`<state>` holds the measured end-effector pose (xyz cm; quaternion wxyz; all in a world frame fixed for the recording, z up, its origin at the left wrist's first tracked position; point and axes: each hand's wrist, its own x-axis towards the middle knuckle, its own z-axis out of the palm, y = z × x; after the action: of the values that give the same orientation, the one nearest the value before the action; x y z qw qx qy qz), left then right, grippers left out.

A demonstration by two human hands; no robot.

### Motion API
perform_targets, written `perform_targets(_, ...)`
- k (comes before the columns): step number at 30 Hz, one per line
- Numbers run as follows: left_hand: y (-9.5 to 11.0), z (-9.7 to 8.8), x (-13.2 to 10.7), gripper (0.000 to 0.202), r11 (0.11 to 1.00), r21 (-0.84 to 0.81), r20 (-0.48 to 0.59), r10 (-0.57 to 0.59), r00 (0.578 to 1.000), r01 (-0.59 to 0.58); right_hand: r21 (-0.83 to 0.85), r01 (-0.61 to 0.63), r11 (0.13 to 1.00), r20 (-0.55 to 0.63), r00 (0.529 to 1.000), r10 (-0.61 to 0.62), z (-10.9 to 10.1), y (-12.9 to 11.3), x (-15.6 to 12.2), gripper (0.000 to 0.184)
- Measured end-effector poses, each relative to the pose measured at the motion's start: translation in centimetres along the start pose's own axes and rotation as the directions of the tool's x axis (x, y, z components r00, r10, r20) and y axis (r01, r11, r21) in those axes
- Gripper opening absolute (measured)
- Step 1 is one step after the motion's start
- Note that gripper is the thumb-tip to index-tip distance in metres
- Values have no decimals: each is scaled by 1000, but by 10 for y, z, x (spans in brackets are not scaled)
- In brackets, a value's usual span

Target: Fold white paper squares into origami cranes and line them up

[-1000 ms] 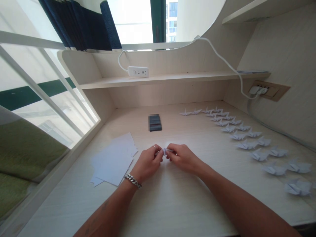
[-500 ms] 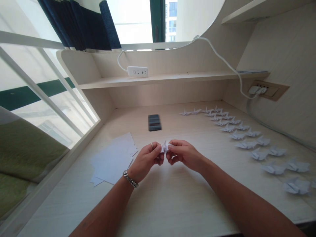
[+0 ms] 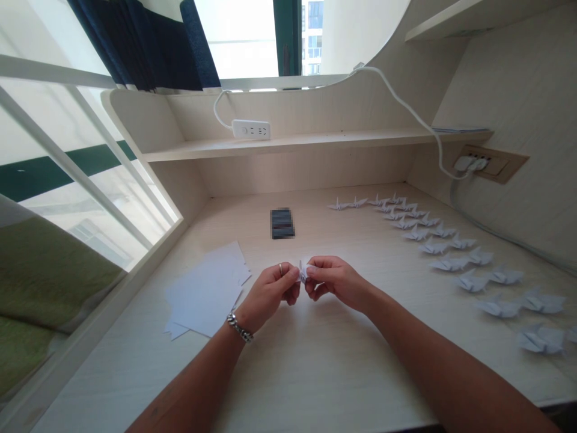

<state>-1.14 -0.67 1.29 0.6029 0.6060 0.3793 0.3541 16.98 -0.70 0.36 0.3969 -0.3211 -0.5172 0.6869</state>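
Between my two hands, above the middle of the desk, is a small white paper crane (image 3: 302, 273). My left hand (image 3: 273, 288), with a ring and a chain bracelet, pinches its left side between thumb and fingers. The right side is pinched by my right hand (image 3: 332, 276). The fingertips cover much of the crane. To the left of my left hand lies a loose pile of white paper sheets (image 3: 205, 288). Several finished white paper cranes (image 3: 449, 263) stand in rows along the right side of the desk.
A dark, blurred-out rectangular object (image 3: 282, 223) lies beyond my hands. On the shelf (image 3: 306, 143) at the back sits a white power strip (image 3: 251, 129). A white cable (image 3: 406, 107) hangs down to the wall socket (image 3: 496, 163). White rails (image 3: 76, 144) border the left side.
My left hand has shifted very slightly to the right at the crane. Its wing on that side is now more covered by the fingers. The right hand has barely moved.
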Motion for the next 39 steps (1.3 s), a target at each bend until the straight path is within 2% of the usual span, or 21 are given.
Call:
perform_targets(5, 1, 0, -1, 33, 1000, 17, 2, 13, 1000, -13, -32, -37, 999, 8, 999, 38, 0, -3, -2, 25)
perform_targets(8, 1, 3, -2, 31, 986, -168, 20, -7, 1000, 10, 87, -21, 996, 18, 1000, 19, 2, -3, -2, 24)
perform_targets(12, 2, 8, -3, 29, 897, -441, 88, 8, 996, 32, 270, 18, 963, 32, 999, -27, 6, -2, -2, 23)
perform_targets(18, 2, 13, -3, 22, 788, -614, 88, 18, 996, 40, 386, 40, 922, 11, 999, -48, 9, -1, 0, 25)
perform_targets(23, 0, 13, -3, 23, 762, -647, 81, 31, 996, 29, 411, 64, 909, 4, 997, -72, 12, -1, 1, 26)
perform_targets(31, 0, 14, -4, 25, 769, -639, 80, 62, 995, 4, 431, 93, 898, 6, 994, -106, 13, -1, 0, 25)
perform_targets(39, 4, 12, -4, 22, 775, -632, 38, 38, 999, -5, 392, 76, 917, -30, 997, -69, 11, -2, 1, 27)
